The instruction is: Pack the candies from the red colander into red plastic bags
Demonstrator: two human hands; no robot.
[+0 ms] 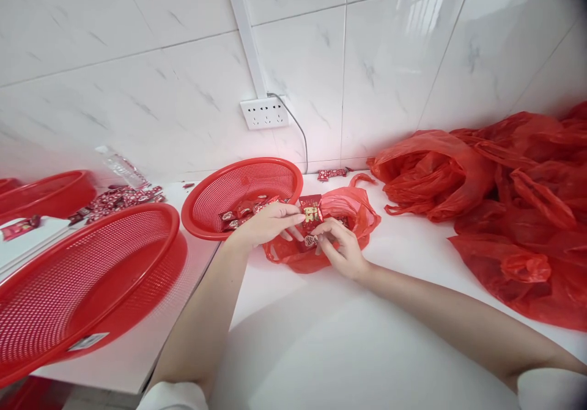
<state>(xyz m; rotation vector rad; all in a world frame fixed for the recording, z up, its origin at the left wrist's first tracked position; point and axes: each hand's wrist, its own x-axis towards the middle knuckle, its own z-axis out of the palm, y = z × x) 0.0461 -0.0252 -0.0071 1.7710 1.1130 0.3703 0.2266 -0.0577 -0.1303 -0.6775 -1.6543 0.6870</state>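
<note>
A small red packet [310, 206] with gold print is held upright between my hands, over an open red plastic bag [362, 209]. My left hand [268, 223] pinches its left edge with the fingertips, the other fingers hanging below. At its lower right edge, the thumb and fingers of my right hand [342, 248] are closed on it. Inside the bag, beneath the hands, more red wrapped pieces show in part. Just left of the bag, a round red mesh basket [215, 185] holds several red wrapped pieces; my left hand crosses its near right rim.
A large red mesh basket [158, 239] stands at the left, with a heap of red wrapped pieces [121, 201] and a clear bottle [121, 167] behind it. Red plastic bags [509, 184] pile up at the right. A wall socket [265, 113] has a grey cable.
</note>
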